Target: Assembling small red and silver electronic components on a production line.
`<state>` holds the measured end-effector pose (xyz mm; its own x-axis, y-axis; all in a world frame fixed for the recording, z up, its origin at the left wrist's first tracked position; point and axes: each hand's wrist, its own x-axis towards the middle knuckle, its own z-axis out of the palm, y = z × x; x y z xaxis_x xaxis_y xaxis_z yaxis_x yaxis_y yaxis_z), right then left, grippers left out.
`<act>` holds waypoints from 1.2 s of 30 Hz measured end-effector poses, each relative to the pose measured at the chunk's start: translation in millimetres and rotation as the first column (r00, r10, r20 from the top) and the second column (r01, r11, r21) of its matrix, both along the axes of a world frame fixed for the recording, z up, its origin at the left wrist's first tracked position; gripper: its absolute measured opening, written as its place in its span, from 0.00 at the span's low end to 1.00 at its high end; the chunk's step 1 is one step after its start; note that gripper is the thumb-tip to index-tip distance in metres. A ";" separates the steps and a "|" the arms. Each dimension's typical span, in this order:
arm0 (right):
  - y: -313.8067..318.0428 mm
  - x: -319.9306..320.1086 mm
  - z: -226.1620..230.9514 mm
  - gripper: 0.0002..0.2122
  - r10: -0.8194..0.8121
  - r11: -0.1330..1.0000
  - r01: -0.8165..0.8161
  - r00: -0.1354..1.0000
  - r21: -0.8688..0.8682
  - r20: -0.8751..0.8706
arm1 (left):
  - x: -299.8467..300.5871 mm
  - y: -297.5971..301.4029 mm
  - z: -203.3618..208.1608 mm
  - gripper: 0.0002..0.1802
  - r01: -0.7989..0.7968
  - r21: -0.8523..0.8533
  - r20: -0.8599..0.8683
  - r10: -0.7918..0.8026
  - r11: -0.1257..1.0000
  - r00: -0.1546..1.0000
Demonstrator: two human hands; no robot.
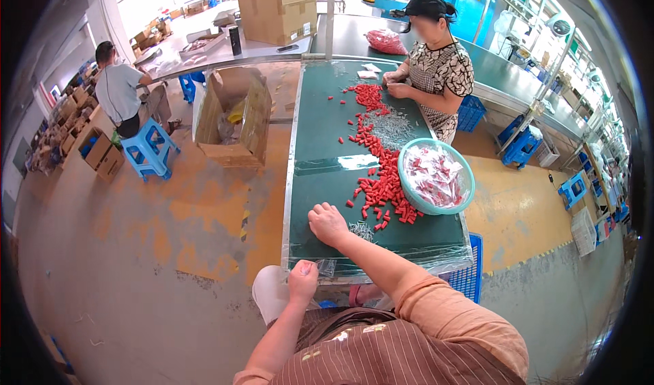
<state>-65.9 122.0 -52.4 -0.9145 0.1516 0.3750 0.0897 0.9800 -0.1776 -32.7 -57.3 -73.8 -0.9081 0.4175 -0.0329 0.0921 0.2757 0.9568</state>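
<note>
My left hand (303, 281) is closed at the near left corner of the green-topped table (317, 180), pinching what looks like a small clear plastic bag (326, 268). My right hand (328, 223) rests farther in on the tabletop, its fingers curled down; anything inside them is hidden. Just right of that wrist lies a small heap of grey screws (361, 231). Beyond it spreads a long pile of red plastic plugs (385, 191). A larger heap of screws (392, 129) sits among the plugs farther up the table.
A turquoise basin (469, 201) of filled clear packets stands at the table's right edge. Across from me a person (439, 71) works with both hands over the pile. An opened carton (235, 150) stands left of the table; a blue crate (466, 276) is below its near right corner.
</note>
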 end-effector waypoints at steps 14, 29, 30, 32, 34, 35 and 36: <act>37.4 98.7 17.4 0.04 0.051 0.998 -0.049 0.997 0.028 -0.051 | -8.0 5.8 -12.4 0.06 0.000 0.057 0.079 -0.005 0.998 0.997; 110.2 143.3 25.1 0.11 -0.171 0.961 0.165 0.985 -0.223 -0.005 | -3.7 29.4 53.8 0.06 0.118 0.310 0.757 -0.320 0.943 0.570; 112.8 140.0 23.1 0.11 -0.169 0.959 0.163 0.986 -0.231 -0.007 | -2.4 30.4 56.8 0.06 0.103 0.312 0.757 -0.313 0.944 0.574; 119.1 136.0 18.3 0.08 -0.153 0.972 0.176 0.977 -0.154 0.151 | -1.6 31.6 64.4 0.06 0.102 0.302 0.764 -0.305 0.948 0.568; 123.1 133.5 17.6 0.07 -0.180 0.970 0.205 0.967 -0.130 0.182 | -1.3 32.2 70.1 0.06 0.100 0.292 0.773 -0.297 0.951 0.561; 122.1 133.5 18.2 0.05 -0.210 0.967 0.235 0.954 -0.099 0.214 | -1.1 32.3 72.1 0.06 0.108 0.289 0.765 -0.297 0.951 0.572; 120.2 134.7 18.2 0.04 -0.231 0.961 0.259 0.945 -0.099 0.230 | -0.7 32.3 73.0 0.06 0.116 0.285 0.756 -0.298 0.951 0.583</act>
